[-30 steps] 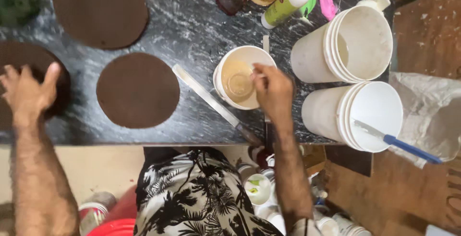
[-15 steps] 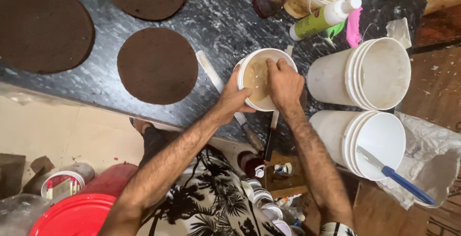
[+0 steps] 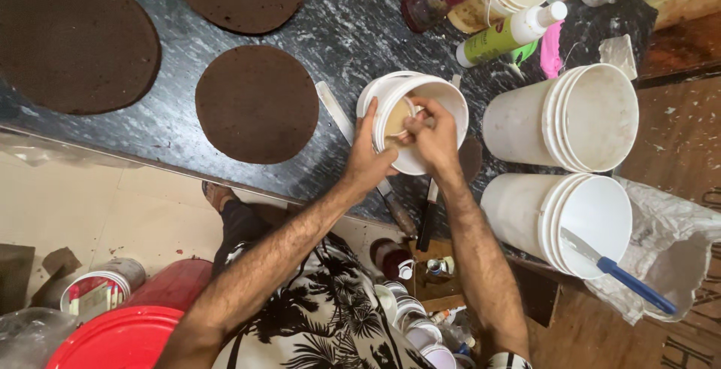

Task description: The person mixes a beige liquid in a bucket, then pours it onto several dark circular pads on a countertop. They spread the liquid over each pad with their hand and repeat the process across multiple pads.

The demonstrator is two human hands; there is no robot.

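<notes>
Left hand point(image 3: 368, 160): forearm bare, extended up from lower left, wrist straight, palm turned inward, fingers point(image 3: 369, 117) curled in a grip, thumb toward the right hand. Right hand point(image 3: 432, 136): forearm bare, rising from lower right, wrist bent, fingers point(image 3: 414, 111) pinched together, just beside the left fingertips.

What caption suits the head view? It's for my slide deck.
Left hand steadies a tilted white tub of beige mix while the right hand reaches inside, beside brown cake rounds.
</notes>
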